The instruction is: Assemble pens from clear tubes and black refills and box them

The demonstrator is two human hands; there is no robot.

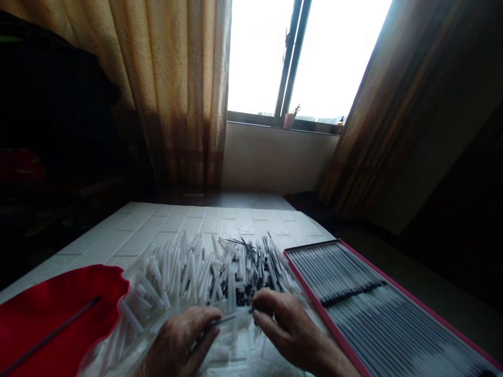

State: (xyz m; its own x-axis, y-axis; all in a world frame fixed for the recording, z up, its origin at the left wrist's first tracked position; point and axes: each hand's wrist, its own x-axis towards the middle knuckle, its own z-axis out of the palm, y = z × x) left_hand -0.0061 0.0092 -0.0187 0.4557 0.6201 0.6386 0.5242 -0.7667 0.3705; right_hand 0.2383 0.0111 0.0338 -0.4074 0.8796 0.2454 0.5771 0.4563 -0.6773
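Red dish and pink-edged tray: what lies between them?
In the head view, a heap of translucent tubes and thin dark rods, with the left hand and right hand at its near edge.

- The white, brick-embossed table [157,224] offers an open strip behind the heap of translucent plastic tubes [176,272].
- That heap blocks low passage ahead of the left hand [183,335] and right hand [288,324]; thin black rods [251,251] jut up within it.
- A red, scalloped plastic dish [104,298] hems the left side, a pink-rimmed rectangular tray [334,325] the right.
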